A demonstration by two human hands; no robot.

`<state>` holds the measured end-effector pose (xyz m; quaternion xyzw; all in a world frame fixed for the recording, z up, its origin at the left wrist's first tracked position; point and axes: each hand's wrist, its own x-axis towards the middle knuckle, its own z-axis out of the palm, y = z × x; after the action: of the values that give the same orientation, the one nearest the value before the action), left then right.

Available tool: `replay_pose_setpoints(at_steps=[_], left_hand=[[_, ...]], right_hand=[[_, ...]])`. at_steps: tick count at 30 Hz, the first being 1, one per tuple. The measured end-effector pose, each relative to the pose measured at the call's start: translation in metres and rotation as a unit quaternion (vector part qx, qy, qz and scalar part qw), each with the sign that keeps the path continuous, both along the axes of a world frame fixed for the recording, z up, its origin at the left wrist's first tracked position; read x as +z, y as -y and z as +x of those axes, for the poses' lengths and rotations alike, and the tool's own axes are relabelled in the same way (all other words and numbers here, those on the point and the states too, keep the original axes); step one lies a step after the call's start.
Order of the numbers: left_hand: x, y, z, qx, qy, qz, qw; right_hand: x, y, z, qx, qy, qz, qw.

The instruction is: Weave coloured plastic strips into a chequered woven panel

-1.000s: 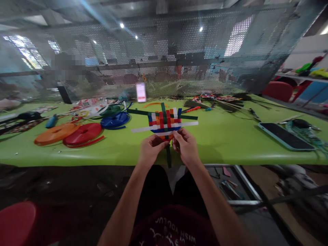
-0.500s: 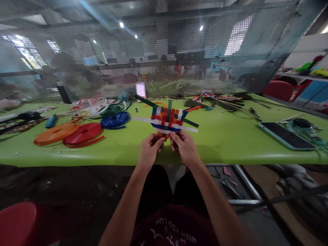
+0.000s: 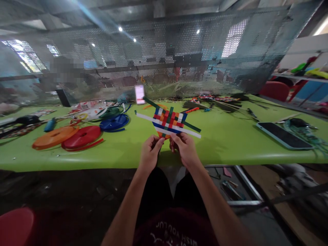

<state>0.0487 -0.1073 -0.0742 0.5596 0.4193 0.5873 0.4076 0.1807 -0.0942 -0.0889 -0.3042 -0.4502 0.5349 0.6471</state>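
A small woven piece (image 3: 169, 122) of red, orange, blue, white and dark green strips is held up just above the near edge of the green table (image 3: 225, 143). Loose white and green strip ends stick out to both sides. My left hand (image 3: 150, 152) pinches its lower left corner with closed fingers. My right hand (image 3: 183, 149) grips its lower right edge, fingers also closed. The two hands sit side by side, nearly touching.
To the left lie flat rolls of strip: orange (image 3: 52, 137), red (image 3: 82, 136) and blue (image 3: 114, 122). A phone (image 3: 285, 135) rests at the right. Tools and strip scraps line the far edge before a perforated metal screen (image 3: 179, 58). A red stool (image 3: 15, 227) stands at bottom left.
The woven piece has been turned clockwise in my hands; its white strip now slants down to the right. The long green end below it no longer hangs down.
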Motion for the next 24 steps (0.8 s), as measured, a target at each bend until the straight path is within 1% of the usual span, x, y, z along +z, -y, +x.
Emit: replay_pose_setpoints(at_steps=[9, 16, 21, 24], left_hand=[[-0.002, 0.000, 0.001, 0.021, 0.005, -0.005, 1.000], [-0.003, -0.001, -0.002, 0.009, 0.022, 0.000, 1.000], [0.000, -0.002, -0.008, 0.004, 0.078, 0.026, 0.997], [0.001, -0.003, -0.009, 0.007, 0.132, 0.042, 0.990]], right_hand=[[0.003, 0.001, -0.001, 0.009, -0.021, -0.008, 1.000], [0.002, 0.002, 0.000, 0.016, -0.031, -0.013, 0.999], [0.003, 0.005, 0.005, 0.027, -0.024, -0.019, 0.999], [0.003, 0.009, 0.011, 0.069, 0.007, -0.024, 0.997]])
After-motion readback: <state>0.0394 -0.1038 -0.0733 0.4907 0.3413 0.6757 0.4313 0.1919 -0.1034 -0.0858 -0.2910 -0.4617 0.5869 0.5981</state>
